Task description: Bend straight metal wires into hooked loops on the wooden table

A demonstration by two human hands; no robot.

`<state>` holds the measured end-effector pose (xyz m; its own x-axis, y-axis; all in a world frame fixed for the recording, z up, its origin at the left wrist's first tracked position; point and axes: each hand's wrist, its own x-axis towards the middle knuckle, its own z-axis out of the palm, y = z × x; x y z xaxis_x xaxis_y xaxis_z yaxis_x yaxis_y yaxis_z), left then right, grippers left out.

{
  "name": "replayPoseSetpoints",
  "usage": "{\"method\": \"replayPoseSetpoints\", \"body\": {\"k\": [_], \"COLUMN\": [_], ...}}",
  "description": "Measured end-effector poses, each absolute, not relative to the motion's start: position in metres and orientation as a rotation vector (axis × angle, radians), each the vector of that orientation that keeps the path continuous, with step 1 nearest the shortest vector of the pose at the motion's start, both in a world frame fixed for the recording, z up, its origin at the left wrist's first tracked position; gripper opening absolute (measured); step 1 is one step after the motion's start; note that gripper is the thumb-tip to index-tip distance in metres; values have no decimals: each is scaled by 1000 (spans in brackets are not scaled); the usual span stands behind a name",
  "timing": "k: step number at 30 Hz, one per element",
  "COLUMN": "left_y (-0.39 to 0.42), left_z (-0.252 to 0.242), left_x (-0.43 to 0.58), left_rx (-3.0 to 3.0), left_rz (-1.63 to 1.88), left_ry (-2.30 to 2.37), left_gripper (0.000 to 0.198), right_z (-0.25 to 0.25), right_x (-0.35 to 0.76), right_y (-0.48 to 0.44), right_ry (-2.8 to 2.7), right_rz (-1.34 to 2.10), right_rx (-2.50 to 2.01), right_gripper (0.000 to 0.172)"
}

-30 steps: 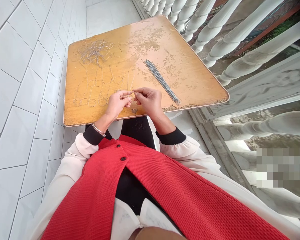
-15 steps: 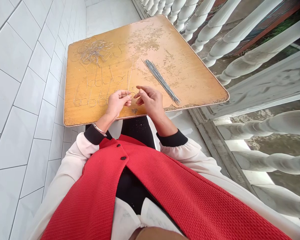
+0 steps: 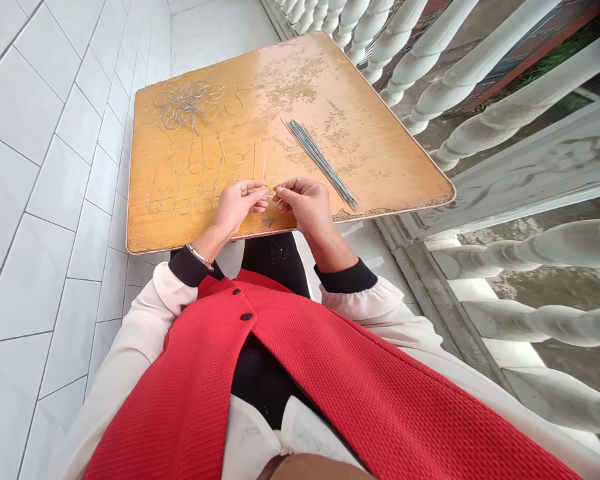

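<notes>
Near the front edge of the wooden table, my left hand [image 3: 237, 204] pinches a thin metal wire [image 3: 265, 150] whose straight length points away from me. A small curved part of that wire lies between my two hands. My right hand [image 3: 304, 201] is closed, thumb against fingers, at the right side of this curve. Left of my hands, several wires with looped ends [image 3: 183, 203] lie on the tabletop. A bundle of straight grey wires [image 3: 323, 163] rests to the right of my right hand.
A tangled heap of looped wires [image 3: 193, 103] sits at the table's far left. The table [image 3: 380, 153] has a worn, peeling surface. White tiles [image 3: 45, 200] run along the left, and a white balustrade [image 3: 445, 87] stands on the right.
My right hand has closed its fingers on the curved part of the wire; before, they were apart. My left hand has shifted slightly right, still pinching the wire.
</notes>
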<state>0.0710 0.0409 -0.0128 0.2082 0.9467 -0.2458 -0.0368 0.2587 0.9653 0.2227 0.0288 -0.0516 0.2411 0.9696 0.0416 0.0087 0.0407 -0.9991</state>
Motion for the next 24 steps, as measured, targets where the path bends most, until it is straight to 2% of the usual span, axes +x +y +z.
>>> {"method": "replayPoseSetpoints", "body": {"k": [2, 7, 11, 19, 24], "left_y": [44, 49, 52, 57, 59], "left_z": [-11, -14, -20, -29, -35], "left_x": [69, 60, 56, 50, 32], "left_rx": [1097, 1192, 1281, 1419, 1796], "left_rz": [906, 970, 996, 1008, 1022], "left_ry": [1148, 1203, 1233, 1282, 1316], "left_gripper": [13, 14, 15, 16, 21], "right_z": [-54, -62, -65, -67, -65], "right_x": [233, 254, 254, 249, 257], "right_y": [37, 57, 64, 60, 47], "right_ry": [-1087, -1354, -1505, -1638, -1624], "right_rz": [919, 546, 364, 353, 278], "right_rx": [-1363, -1579, -1709, -1758, -1742], "right_gripper": [7, 30, 39, 17, 25]}}
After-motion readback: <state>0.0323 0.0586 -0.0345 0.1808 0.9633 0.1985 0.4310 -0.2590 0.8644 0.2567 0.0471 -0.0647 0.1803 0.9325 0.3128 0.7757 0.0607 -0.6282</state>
